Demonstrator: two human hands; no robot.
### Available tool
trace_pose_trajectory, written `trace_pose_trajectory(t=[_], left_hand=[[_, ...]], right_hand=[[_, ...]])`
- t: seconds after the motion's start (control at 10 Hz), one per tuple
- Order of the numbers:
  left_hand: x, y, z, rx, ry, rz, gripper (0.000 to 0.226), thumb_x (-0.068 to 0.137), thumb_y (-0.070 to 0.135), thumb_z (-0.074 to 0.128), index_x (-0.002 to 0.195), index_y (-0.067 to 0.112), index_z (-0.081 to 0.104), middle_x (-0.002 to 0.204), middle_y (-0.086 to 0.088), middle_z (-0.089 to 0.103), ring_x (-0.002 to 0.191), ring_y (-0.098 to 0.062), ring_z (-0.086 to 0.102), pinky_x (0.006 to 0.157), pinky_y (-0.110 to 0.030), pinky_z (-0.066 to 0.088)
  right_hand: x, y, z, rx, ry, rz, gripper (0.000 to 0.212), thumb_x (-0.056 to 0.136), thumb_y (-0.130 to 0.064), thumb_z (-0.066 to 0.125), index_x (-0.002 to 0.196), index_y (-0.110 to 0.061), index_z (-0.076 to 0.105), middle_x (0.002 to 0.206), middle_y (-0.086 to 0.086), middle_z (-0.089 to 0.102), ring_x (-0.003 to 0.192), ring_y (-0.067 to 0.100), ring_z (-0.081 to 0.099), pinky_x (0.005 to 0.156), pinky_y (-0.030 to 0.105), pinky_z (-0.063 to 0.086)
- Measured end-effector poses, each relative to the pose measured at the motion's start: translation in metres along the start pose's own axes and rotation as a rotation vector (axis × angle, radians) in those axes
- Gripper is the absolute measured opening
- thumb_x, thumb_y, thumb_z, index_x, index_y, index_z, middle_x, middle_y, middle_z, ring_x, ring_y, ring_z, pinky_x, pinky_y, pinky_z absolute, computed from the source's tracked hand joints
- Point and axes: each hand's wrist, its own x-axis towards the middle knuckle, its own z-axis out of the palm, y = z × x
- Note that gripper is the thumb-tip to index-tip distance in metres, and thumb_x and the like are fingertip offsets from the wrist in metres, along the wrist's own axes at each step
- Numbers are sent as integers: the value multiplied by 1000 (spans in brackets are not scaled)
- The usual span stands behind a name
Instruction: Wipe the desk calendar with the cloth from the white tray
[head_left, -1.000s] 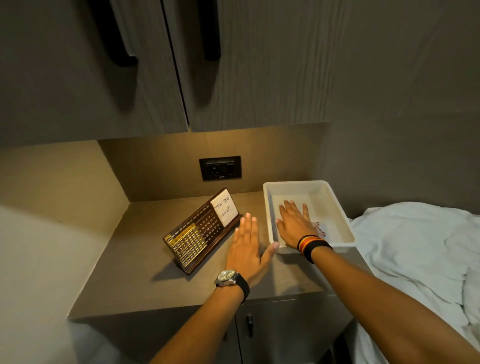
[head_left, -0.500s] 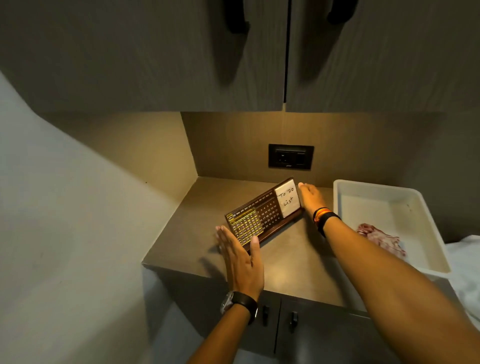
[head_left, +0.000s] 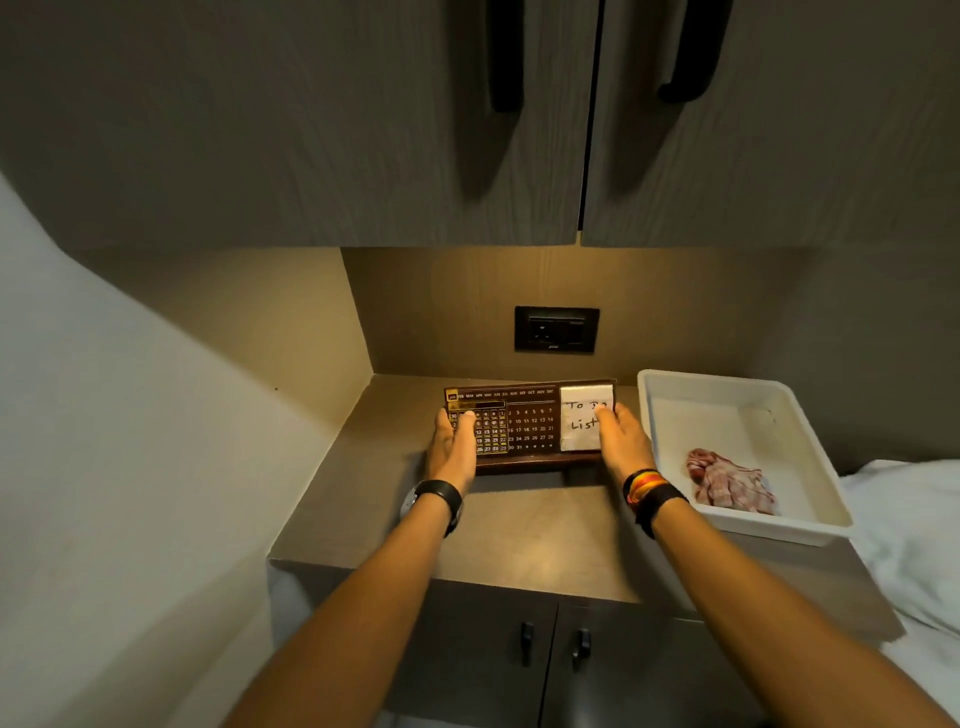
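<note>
The brown desk calendar (head_left: 530, 428), with a white "To Do List" note on its right part, stands facing me on the counter (head_left: 519, 540). My left hand (head_left: 453, 444) grips its left end and my right hand (head_left: 621, 441) grips its right end, thumbs on the front face. A crumpled pink checked cloth (head_left: 727, 480) lies in the white tray (head_left: 810, 457) to the right, apart from both hands.
Closed wall cabinets with black handles (head_left: 506, 57) hang low overhead. A black socket (head_left: 557, 329) sits on the back wall. A wall closes the left side. White bedding (head_left: 919, 545) lies right of the tray. Lower cabinet doors (head_left: 550, 644) sit below the counter edge.
Both hands closed on the calendar's ends and turned it from slanted to square, facing me. Earlier the right hand left the tray without the cloth. The view shifted.
</note>
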Motion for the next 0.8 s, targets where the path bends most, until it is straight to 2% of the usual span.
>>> trace_pose_trajectory(t=[0.1, 0.2, 0.3, 0.4, 0.5, 0.6, 0.7, 0.8], left_hand=[[3, 0, 3, -10, -35, 3, 54, 103, 47, 43, 152, 26, 39, 129, -5, 66, 101, -19, 67, 82, -31, 52], [3, -6, 4, -19, -57, -5, 57, 102, 49, 44, 153, 27, 36, 131, -5, 66, 103, -20, 67, 88, -34, 53], [8, -13, 2, -16, -80, -13, 60, 100, 52, 43, 154, 28, 34, 135, -5, 63, 109, -22, 66, 95, -39, 53], [18, -18, -5, 30, -113, -12, 65, 98, 58, 42, 155, 29, 33, 141, -2, 60, 120, -25, 62, 102, -39, 49], [19, -17, -8, 44, -127, 3, 61, 102, 56, 40, 156, 27, 32, 141, 3, 56, 125, -25, 59, 100, -34, 45], [16, -10, -11, 155, -104, 50, 65, 107, 53, 34, 162, 21, 19, 161, -8, 39, 142, -30, 46, 109, -41, 41], [11, -11, -14, 283, -59, 189, 72, 107, 53, 33, 165, 18, 7, 172, -8, 16, 156, -30, 23, 122, -45, 26], [11, -15, -24, 415, 49, 556, 73, 106, 52, 29, 164, 14, 9, 173, -7, 8, 159, -23, 4, 129, -43, 10]], right_hand=[[-13, 8, 1, 9, 46, 7, 30, 103, -33, 44, 127, -18, 55, 117, 7, 68, 92, 22, 66, 70, 28, 54], [-16, 12, 3, -9, 63, 27, 30, 103, -32, 44, 126, -18, 56, 118, 9, 69, 92, 22, 66, 71, 28, 54], [-17, 14, 6, -3, 65, 54, 30, 103, -31, 44, 128, -17, 56, 115, 7, 68, 90, 19, 65, 63, 22, 50], [-19, 17, 13, 22, 82, 67, 30, 104, -31, 45, 128, -18, 57, 116, 6, 69, 88, 17, 66, 64, 23, 51], [-20, 20, 16, 30, 86, 74, 30, 104, -31, 45, 129, -19, 56, 122, 8, 70, 91, 18, 67, 71, 28, 55], [-31, 10, 21, -33, 116, 113, 53, 103, -34, 47, 152, -18, 36, 149, 12, 53, 126, 29, 58, 105, 44, 48], [-57, 1, 22, -34, 157, 119, 65, 102, -31, 50, 159, -18, 22, 158, 10, 40, 142, 30, 43, 115, 46, 36], [-155, 14, 25, 41, 177, 23, 45, 100, -28, 55, 144, -26, 48, 143, 0, 54, 128, 17, 54, 101, 32, 46]])
